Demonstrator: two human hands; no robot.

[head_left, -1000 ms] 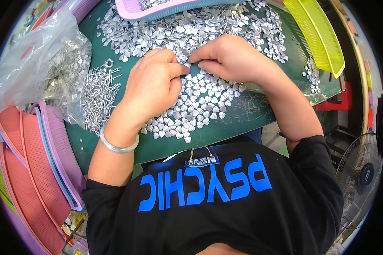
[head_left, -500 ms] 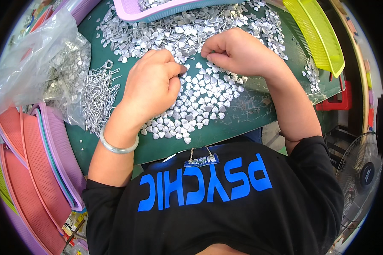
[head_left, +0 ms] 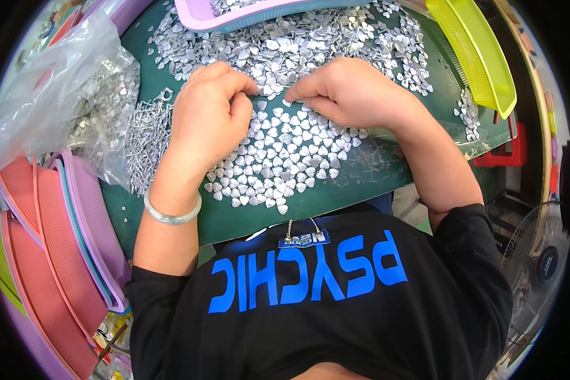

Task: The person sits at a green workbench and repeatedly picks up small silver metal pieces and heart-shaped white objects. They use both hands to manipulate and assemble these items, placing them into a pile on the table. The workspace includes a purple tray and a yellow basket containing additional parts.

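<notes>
Both hands' fingers (head_left: 247,88) curled, touching silver hearts (head_left: 285,152)

Workshop: metal hearts (head_left: 278,158), stacked trays (head_left: 50,240).

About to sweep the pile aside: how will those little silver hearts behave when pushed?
The hearts look thin, flat and shiny, so they would probably slide and scatter rather than roll. Lying overlapped on the green mat, they are likely light and hard to pinch singly.

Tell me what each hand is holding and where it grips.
Cannot be told: both the left hand and the right hand rest curled, fingertips down, on the heap of silver heart pieces; any pinched piece is hidden.
</notes>
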